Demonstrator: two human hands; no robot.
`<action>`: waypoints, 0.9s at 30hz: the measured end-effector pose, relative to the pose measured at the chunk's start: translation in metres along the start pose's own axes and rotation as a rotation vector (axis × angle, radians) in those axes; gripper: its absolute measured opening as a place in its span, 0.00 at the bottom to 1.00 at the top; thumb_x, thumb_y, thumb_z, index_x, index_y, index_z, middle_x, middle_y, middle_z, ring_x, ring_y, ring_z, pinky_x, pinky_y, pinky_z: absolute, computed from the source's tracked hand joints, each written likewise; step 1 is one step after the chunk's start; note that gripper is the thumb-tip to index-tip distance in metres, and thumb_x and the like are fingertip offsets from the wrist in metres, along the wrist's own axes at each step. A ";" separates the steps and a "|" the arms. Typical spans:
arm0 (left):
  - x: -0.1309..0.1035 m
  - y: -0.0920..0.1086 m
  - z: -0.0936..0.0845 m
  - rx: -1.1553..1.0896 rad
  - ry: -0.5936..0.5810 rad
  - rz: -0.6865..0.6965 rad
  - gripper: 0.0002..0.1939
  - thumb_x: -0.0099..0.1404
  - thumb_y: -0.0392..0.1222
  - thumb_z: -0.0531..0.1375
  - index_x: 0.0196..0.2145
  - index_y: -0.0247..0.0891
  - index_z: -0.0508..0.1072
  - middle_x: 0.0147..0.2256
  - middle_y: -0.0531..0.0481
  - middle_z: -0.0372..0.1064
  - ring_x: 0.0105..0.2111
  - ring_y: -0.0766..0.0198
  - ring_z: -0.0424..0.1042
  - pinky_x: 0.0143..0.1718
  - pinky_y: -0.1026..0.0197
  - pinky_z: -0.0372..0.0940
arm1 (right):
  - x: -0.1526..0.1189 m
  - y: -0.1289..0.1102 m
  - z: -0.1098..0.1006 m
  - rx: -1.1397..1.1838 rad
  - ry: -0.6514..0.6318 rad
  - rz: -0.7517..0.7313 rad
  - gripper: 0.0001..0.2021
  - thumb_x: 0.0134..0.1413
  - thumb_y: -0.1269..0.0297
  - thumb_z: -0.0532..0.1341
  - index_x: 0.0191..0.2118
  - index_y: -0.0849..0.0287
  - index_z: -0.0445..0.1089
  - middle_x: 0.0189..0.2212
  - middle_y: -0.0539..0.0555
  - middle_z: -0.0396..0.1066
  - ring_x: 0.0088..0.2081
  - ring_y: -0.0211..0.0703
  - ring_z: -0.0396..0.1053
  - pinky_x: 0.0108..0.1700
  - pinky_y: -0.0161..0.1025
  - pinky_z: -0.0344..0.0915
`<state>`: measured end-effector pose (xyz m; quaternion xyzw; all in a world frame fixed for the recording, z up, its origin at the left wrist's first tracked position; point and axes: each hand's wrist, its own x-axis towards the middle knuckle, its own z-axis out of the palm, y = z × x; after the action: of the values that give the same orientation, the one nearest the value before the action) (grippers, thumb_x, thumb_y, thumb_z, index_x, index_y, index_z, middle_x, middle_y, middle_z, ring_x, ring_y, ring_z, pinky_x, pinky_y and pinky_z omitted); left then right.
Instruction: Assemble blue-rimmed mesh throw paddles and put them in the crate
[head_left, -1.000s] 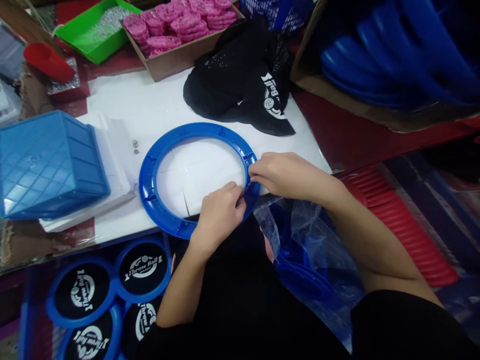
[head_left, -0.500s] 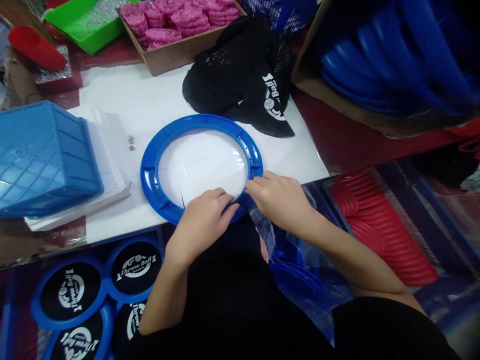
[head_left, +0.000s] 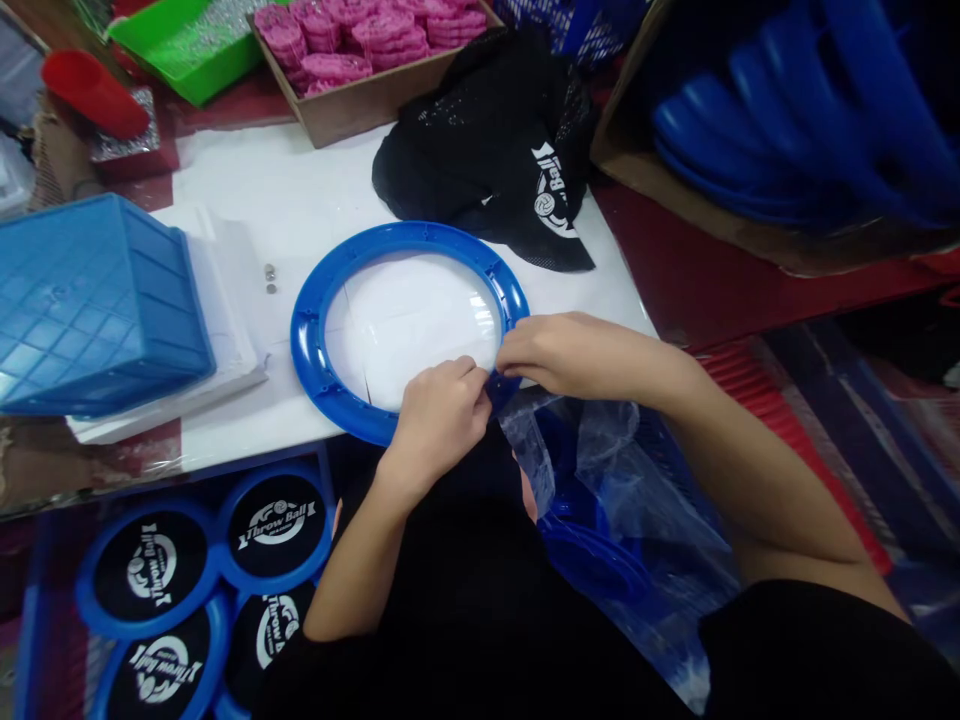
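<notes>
A blue plastic ring [head_left: 307, 345] lies on the white-covered table, its ribbed side up and its near edge by my body. My left hand [head_left: 444, 410] is closed on the ring's lower right part, knuckles up. My right hand [head_left: 544, 352] has its fingers pinched together at the ring's right edge, close to the left hand. Both sets of fingertips are partly hidden, so anything small between them does not show. Beyond the ring lies a crumpled black mesh cloth [head_left: 480, 150] with white lettering.
Small silvery discs [head_left: 271, 278] lie left of the ring, beside a blue bin [head_left: 90, 310]. At the back are a box of pink pieces [head_left: 375, 110] and a green tray [head_left: 199, 75]. Blue rings fill a carton [head_left: 705, 215] at right. Finished-looking black-centred discs [head_left: 277, 525] sit below left.
My left hand has slid right and up along the ring, its thumb now tucked in. My right hand has turned flatter, its forearm raised. The whole view has shifted slightly.
</notes>
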<state>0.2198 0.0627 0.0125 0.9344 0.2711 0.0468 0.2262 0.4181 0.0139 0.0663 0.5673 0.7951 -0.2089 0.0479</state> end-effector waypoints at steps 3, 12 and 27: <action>0.001 -0.009 -0.006 -0.057 -0.027 0.098 0.10 0.69 0.32 0.57 0.41 0.38 0.79 0.40 0.47 0.77 0.43 0.56 0.77 0.42 0.55 0.67 | 0.007 0.004 -0.004 -0.163 0.002 -0.133 0.12 0.60 0.82 0.59 0.38 0.57 0.75 0.34 0.52 0.73 0.38 0.46 0.67 0.37 0.42 0.54; 0.001 -0.027 -0.006 -0.143 -0.025 0.173 0.11 0.70 0.34 0.57 0.41 0.40 0.80 0.38 0.49 0.78 0.40 0.59 0.76 0.42 0.57 0.66 | -0.002 0.023 0.033 -0.140 0.242 -0.248 0.17 0.65 0.81 0.53 0.46 0.56 0.76 0.42 0.54 0.77 0.40 0.45 0.66 0.41 0.43 0.59; -0.009 -0.029 -0.001 -0.007 -0.014 0.276 0.17 0.76 0.35 0.53 0.57 0.43 0.75 0.43 0.48 0.77 0.43 0.59 0.73 0.43 0.58 0.69 | -0.013 0.019 0.082 0.203 0.601 -0.067 0.13 0.71 0.68 0.56 0.48 0.51 0.79 0.46 0.56 0.79 0.46 0.49 0.71 0.48 0.52 0.71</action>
<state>0.1976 0.0798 0.0003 0.9623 0.1382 0.0718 0.2230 0.4274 -0.0244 -0.0095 0.5791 0.7670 -0.1114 -0.2530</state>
